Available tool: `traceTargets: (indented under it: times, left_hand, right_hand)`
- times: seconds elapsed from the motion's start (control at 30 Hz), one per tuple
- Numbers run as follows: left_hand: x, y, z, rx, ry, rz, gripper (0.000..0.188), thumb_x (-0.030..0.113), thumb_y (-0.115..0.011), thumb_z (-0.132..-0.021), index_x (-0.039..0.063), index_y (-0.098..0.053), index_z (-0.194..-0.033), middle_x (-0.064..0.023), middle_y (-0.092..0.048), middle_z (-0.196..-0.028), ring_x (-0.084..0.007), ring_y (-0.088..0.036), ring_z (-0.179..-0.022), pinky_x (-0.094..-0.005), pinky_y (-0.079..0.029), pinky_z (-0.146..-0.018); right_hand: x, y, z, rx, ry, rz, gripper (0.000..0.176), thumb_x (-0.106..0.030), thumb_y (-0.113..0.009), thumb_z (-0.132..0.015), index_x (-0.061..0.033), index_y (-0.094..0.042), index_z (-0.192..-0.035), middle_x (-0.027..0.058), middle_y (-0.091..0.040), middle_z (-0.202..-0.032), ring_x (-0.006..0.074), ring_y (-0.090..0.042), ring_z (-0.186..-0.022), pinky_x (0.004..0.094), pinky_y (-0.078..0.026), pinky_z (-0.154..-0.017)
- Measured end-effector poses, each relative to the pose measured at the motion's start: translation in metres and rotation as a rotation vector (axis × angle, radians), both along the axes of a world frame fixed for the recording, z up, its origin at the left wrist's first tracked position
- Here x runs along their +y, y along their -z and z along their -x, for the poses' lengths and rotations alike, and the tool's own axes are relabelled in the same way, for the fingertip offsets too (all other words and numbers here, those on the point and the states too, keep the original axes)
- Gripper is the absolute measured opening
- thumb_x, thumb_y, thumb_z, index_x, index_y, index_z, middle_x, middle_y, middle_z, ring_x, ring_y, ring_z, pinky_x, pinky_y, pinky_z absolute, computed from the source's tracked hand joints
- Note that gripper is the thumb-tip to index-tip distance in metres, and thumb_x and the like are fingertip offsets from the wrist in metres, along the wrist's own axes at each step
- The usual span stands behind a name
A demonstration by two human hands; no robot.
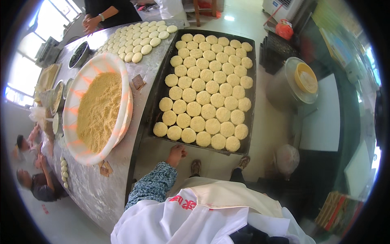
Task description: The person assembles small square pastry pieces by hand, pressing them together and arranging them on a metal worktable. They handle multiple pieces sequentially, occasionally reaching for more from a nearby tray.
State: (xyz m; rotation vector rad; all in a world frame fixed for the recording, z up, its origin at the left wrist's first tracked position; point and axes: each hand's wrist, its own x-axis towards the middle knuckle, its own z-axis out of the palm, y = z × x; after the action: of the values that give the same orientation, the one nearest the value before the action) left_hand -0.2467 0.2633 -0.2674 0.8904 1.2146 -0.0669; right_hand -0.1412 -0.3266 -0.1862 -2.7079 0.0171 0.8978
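My left hand, in a blue patterned sleeve, is just below the near edge of a large black baking tray. Its fingers are curled in and no object shows in them; whether it touches the tray rim cannot be made out. Staggered rows of round, flat dough cakes with a crumbly pale coating cover the tray. My right hand is out of view. Left of the tray, a large white-and-orange plastic basin stands on the metal table, holding a heap of yellowish crumbs or seeds.
Plain dough discs cover the far end of the floury table. A person's hands are beside them; other people stand at the left. Small dough pieces lie nearer. At right are a lidded drum and a yellow bowl.
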Motion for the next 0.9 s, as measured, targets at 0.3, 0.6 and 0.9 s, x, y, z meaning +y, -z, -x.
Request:
traceTargets:
  times: [0.3, 0.6, 0.9]
  left_hand:
    - [-0.046, -0.154, 0.009, -0.025, -0.483, -0.304, 0.027, 0.029, -0.061, -0.100, 0.003, -0.062, -0.106, -0.0071, -0.060, -0.085, -0.0206, -0.062, -0.073, -0.0370, -0.054, -0.070]
    - [-0.091, -0.188, -0.083, 0.088, -0.834, -0.473, 0.059, 0.041, -0.058, -0.103, 0.008, -0.041, -0.149, -0.0049, -0.049, -0.140, -0.0197, -0.049, -0.122, -0.0460, -0.046, -0.098]
    - [-0.047, -0.133, -0.099, 0.418, -0.801, -1.006, 0.075, 0.042, -0.058, -0.102, 0.003, -0.027, -0.159, -0.0246, -0.032, -0.160, -0.0377, -0.030, -0.148, -0.0484, -0.027, -0.120]
  right_hand:
    - [-0.048, -0.013, -0.226, 0.075, -0.192, -0.129, 0.020, -0.018, -0.069, -0.091, -0.0022, -0.068, -0.103, 0.0107, -0.072, -0.084, 0.0198, -0.068, -0.068, 0.0344, -0.055, -0.064]
    - [-0.053, -0.015, -0.407, 0.130, -0.190, -0.313, 0.017, -0.015, -0.066, -0.093, -0.0002, -0.066, -0.103, 0.0091, -0.070, -0.082, 0.0173, -0.066, -0.064, 0.0336, -0.054, -0.060]
    - [0.036, -0.084, -0.474, 0.016, -0.304, -0.313, 0.016, -0.013, -0.064, -0.094, -0.0002, -0.065, -0.103, 0.0073, -0.067, -0.080, 0.0142, -0.062, -0.061, 0.0298, -0.051, -0.055]
